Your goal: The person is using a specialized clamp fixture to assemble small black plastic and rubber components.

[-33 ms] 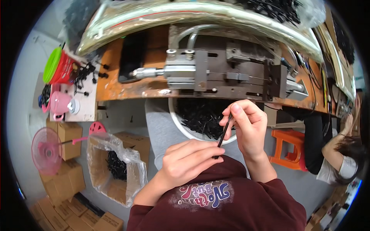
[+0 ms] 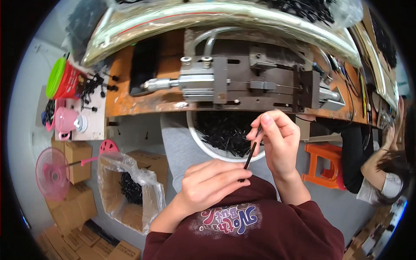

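A thin black rod (image 2: 250, 157) slants between my two hands, above my lap. The fingers of my left hand (image 2: 211, 180) are closed round its lower end, and a dark tip shows below them. My right hand (image 2: 277, 141) pinches the slimmer upper end between thumb and fingers. Just beyond the hands, between my knees, stands a white basket (image 2: 193, 132) filled with many thin black pieces (image 2: 223, 134). The rod's exact kind cannot be made out.
Across the wooden bench (image 2: 147, 104) sits a metal fixture with a cylinder (image 2: 197, 84). At left are a pink cup (image 2: 66, 120), a pink fan (image 2: 53, 174) and a plastic-lined carton (image 2: 110, 190). An orange stool (image 2: 323, 167) and another person (image 2: 381, 173) are on the right.
The view has shifted slightly, so the bench and fixture sit a little further left. Both hands keep hold of the rod in nearly the same place.
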Available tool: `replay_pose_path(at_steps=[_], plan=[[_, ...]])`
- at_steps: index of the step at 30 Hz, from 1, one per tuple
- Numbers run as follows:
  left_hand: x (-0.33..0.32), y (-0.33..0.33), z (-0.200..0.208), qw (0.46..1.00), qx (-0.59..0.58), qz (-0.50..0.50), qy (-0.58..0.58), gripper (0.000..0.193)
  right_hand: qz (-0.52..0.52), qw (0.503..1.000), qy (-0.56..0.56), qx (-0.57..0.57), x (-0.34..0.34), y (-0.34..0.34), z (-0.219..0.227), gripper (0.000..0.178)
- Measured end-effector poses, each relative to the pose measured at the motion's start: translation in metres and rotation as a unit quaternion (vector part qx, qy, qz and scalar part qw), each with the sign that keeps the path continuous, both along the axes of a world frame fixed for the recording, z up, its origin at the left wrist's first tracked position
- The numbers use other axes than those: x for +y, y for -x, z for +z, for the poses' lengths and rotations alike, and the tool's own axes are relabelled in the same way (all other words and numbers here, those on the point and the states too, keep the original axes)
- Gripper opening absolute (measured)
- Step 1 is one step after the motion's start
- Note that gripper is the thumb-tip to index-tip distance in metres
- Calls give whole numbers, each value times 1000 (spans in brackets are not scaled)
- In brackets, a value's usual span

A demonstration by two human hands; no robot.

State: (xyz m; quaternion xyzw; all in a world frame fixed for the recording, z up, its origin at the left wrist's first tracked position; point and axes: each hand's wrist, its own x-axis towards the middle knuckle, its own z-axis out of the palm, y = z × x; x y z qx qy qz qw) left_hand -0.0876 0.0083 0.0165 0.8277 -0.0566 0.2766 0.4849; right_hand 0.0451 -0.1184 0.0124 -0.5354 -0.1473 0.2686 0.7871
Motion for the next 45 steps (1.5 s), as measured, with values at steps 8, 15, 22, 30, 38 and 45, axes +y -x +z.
replay_pose_path(at_steps=[8, 15, 22, 30, 38, 45], plan=[[-11, -16, -8, 999, -21, -25, 8, 31, 22, 999, -44, 13, -15, -7, -11, 26], [-10, -18, -9, 999, 1, -29, -29, 31, 24, 999, -49, 3, -19, -8, -11, 28], [-2, -15, -10, 999, -23, 2, -45, 33, -2, 999, -52, 14, -10, -10, -7, 25], [54, 16, 1, 973, -20, 220, 61, 31, 8, 994, -83, -68, 38, -8, 39, 22], [154, 45, -7, 848, -123, 419, 299, 29, 45, 986, -53, -150, 73, -3, 48, 17], [218, 32, -52, 837, -97, 535, 55, 13, 75, 961, -44, -264, 92, -5, 70, 11]])
